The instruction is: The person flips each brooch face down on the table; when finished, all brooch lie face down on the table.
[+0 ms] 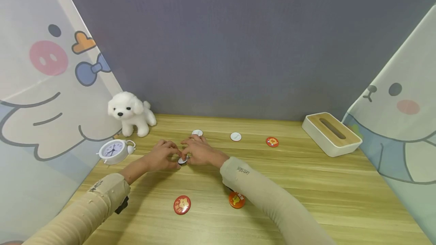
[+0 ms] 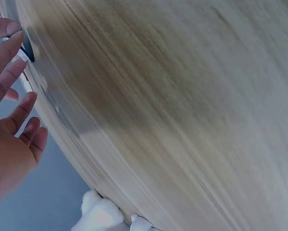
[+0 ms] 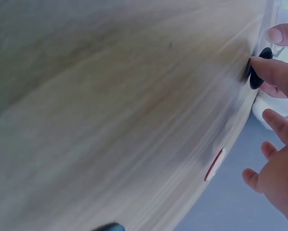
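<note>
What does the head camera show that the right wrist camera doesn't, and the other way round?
Only the head view: the tissue box, the red badge with a star and the cartoon panel on the right.

Only the right wrist view: the broad dark side of the held badge; from the head, its pale face shows.

Both: the right hand, that held badge, a white, red-rimmed badge, the wooden tabletop and the grey backdrop.

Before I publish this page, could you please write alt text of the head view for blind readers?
A person's left hand and right hand meet at a small round badge over a wooden table. Two reddish badges lie nearer the camera, three badges farther back; a white plush dog and alarm clock sit left, a tissue box right.
</note>
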A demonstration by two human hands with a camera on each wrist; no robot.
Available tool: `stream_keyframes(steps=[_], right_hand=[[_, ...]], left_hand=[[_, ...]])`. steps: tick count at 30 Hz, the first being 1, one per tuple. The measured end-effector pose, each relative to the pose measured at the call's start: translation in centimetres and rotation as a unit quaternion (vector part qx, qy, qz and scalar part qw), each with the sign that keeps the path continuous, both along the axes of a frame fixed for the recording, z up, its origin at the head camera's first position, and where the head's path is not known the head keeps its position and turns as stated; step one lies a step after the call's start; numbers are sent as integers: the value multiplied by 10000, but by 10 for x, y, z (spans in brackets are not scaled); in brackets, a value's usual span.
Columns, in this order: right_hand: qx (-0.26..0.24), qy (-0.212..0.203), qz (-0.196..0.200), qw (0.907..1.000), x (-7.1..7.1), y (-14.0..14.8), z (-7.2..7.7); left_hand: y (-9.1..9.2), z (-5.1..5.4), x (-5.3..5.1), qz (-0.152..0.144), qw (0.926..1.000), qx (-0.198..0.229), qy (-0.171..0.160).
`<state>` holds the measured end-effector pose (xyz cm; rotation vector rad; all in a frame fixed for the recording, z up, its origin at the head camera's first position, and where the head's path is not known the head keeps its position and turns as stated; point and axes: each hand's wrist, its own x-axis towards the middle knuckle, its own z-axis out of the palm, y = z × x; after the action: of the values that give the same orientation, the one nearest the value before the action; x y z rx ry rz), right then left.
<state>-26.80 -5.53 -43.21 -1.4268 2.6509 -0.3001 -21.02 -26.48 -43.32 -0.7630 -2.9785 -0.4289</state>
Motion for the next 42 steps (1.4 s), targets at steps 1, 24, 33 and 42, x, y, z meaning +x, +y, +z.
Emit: stream_keyframes(steps=[1,24,33,42], right_hand=[[52,66,17,10000,0,1,0],[798,304,-83,9963,19,3,11],[782,402,-105,9961,20,5,7],[759,410,-135,9962,21,8,5]], left_hand=[[0,0,0,-27,10000,-4,19],[0,4,5,-19,9998,-187,-71],[0,2,6,-48,9997,-247,27],[2,5,9,-43,9997,-237,88]])
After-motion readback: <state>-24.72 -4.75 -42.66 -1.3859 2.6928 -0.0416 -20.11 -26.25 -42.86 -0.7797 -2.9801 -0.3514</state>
